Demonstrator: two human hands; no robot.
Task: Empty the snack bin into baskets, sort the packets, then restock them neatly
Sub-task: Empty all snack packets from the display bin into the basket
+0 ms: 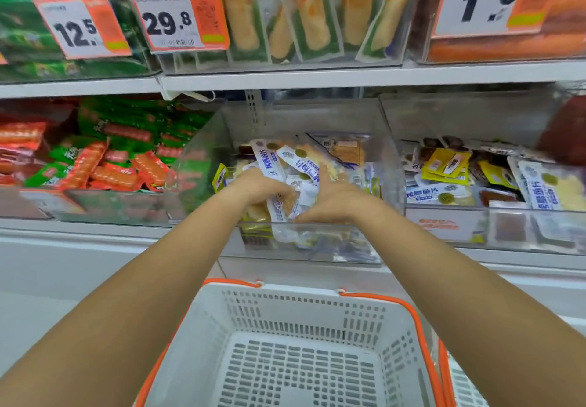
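A clear plastic snack bin [390, 165] on the middle shelf holds a heap of white-and-blue snack packets [296, 160]. Both my hands are inside it. My left hand [257, 186] curls its fingers round a bunch of the packets from the left. My right hand [333, 199] presses against the same bunch from the right, thumb spread toward the bin's front wall. Below my forearms stands a white basket [285, 305] with orange handles; nothing lies in it.
Left of the bin lie red and green sausage packets [104, 159]. A neighbouring clear bin [494, 181] on the right holds yellow and white packets. The upper shelf [285, 78] carries price tags and bread packs. A second basket's edge [463, 384] shows at bottom right.
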